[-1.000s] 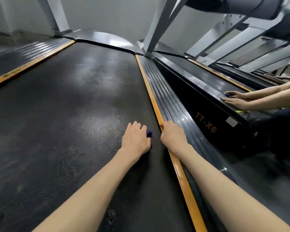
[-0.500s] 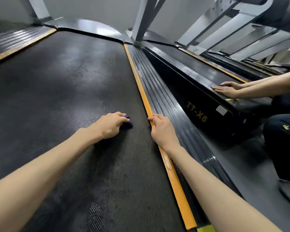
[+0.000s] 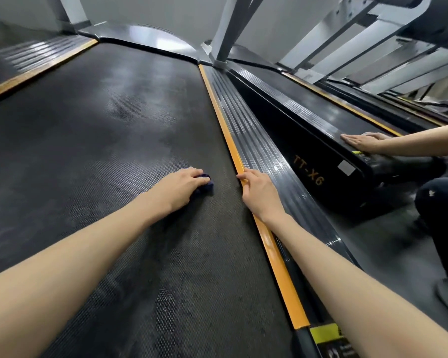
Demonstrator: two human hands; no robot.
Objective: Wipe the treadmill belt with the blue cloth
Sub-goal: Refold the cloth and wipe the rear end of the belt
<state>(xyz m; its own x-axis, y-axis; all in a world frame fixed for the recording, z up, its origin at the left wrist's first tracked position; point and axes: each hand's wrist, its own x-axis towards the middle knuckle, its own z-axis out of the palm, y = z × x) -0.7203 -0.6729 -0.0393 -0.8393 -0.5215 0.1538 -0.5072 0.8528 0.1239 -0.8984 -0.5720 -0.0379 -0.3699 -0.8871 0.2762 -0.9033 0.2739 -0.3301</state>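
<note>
Pressing blue cloth [image 3: 204, 186] on belt [image 3: 101, 130] w/ L hand [image 3: 181, 186] | R hand [image 3: 259, 193] flat on rail [image 3: 269, 239]

The left hand [image 3: 177, 186] presses a bunched blue cloth [image 3: 204, 186] flat against the dark textured treadmill belt [image 3: 101, 120], near its right edge. The right hand [image 3: 260, 195] rests on the orange strip [image 3: 274, 249] and ribbed side rail [image 3: 246, 125]. On the neighbouring treadmill [image 3: 308, 120], another person's hand [image 3: 360, 142] lies flat.
</note>
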